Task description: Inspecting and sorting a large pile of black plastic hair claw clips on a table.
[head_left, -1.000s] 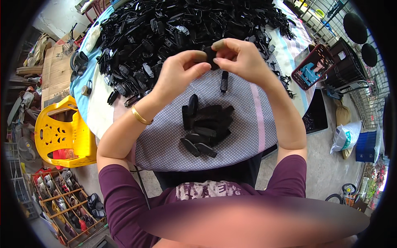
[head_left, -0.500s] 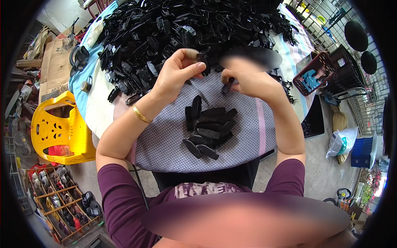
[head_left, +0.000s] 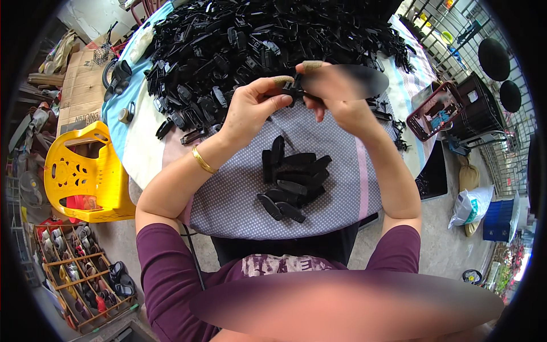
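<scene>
Left hand (head_left: pixel 249 113): pinches a black piece (head_left: pixel 294 92) between thumb and finger.
Right hand (head_left: pixel 343 107): fingers bent close to the same piece; blur covers part; grip cannot be told.
Piece position: over the counter (head_left: pixel 228 199), at the near border of the heap (head_left: pixel 228 60).
Heap contents: black parts, spread toward the counter's far edge.
Small pile (head_left: pixel 296 181): black parts, toward the counter's near edge.

Black parts (head_left: pixel 293 187), grey dotted cloth (head_left: pixel 239 199)

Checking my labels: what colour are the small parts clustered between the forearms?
The small parts are black, seen best in the head view.
</scene>
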`<state>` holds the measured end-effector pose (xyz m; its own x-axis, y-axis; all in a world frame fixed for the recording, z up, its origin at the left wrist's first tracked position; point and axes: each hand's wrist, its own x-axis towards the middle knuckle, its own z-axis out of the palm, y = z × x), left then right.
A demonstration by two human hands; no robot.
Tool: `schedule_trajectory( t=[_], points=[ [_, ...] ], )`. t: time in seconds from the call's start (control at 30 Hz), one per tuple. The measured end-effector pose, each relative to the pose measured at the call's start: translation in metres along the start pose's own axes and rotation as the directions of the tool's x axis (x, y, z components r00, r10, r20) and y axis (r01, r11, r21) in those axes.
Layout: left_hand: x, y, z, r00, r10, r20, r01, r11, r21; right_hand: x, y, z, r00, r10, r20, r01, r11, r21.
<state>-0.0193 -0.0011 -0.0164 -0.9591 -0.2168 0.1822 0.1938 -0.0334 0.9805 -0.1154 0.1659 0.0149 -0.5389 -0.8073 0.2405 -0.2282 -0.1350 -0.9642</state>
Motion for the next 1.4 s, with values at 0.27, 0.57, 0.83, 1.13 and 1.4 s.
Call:
schedule_trajectory(
  t=[0.27, 0.57, 0.83, 1.13, 1.4],
  points=[
    [-0.002, 0.001, 0.000, 1.000, -0.010, -0.019, 0.009, 0.999, -0.041, -0.003, 0.015, 0.023, 0.990, 0.036, -0.134, -0.026, 0.997, 0.077],
    [-0.003, -0.002, 0.006, 1.000, 0.012, -0.005, -0.013, 0.987, -0.159, -0.009, 0.014, 0.033, 0.958, -0.134, -0.254, 0.054, 0.953, -0.297],
    [0.004, 0.006, -0.006, 1.000, -0.014, 0.018, 0.019, 0.951, -0.310, -0.003, 0.012, 0.010, 0.981, -0.193, -0.033, 0.136, 0.792, -0.595],
    [0.001, 0.012, -0.010, 0.982, 0.104, 0.159, -0.079, 0.984, -0.157, -0.008, 0.014, 0.019, 0.922, -0.385, 0.022, 0.305, 0.692, -0.654],
    [-0.015, 0.027, 0.014, 0.892, 0.214, 0.397, -0.406, 0.765, 0.500, 0.008, 0.004, -0.046, 0.986, 0.137, -0.091, -0.159, 0.936, -0.313]
  ],
)
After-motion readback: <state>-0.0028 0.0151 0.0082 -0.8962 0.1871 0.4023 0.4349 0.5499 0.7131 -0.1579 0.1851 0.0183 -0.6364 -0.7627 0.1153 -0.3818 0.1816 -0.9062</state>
